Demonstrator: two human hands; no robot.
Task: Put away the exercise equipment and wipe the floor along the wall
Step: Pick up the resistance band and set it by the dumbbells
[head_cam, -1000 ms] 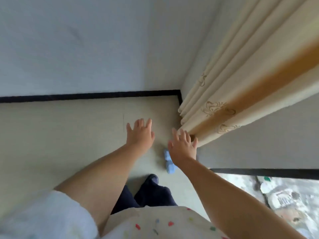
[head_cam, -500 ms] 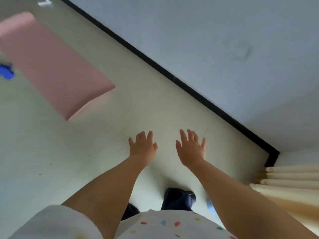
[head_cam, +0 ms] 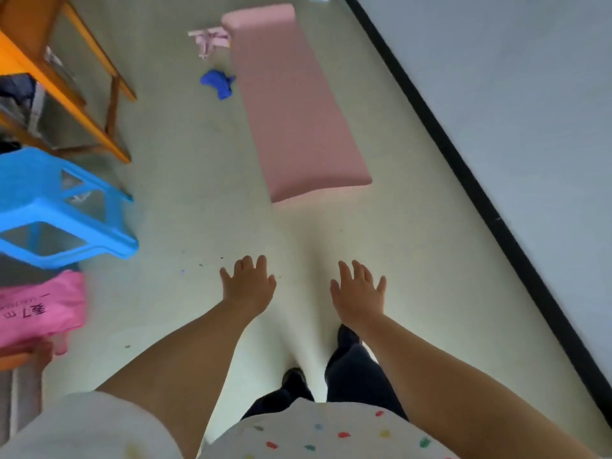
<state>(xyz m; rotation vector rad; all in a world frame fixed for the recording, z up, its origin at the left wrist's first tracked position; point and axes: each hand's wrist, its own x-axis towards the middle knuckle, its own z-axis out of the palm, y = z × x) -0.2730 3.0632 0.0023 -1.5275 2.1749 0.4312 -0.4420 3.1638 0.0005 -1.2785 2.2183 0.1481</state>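
Since half a second ago, view swung along the wall; pink mat [head_cam: 291, 104] now lies ahead. Its long axis runs away from both spread, empty hands, left hand [head_cam: 248, 286] and right hand [head_cam: 359, 293], near end roughly equidistant.

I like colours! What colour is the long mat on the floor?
Pink. The mat shows plainly in the head view.

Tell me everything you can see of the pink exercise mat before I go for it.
The long pink foam-looking exercise mat lies flat and unrolled on the pale floor, running roughly parallel to the black baseboard without touching it. Its surface looks smooth and plain, its near corners rounded, its edge fairly thick. A crumpled blue cloth and a pale pink tangled item lie beside its far left side; whether they touch it is unclear. Both hands are short of it, and nothing rests on it.
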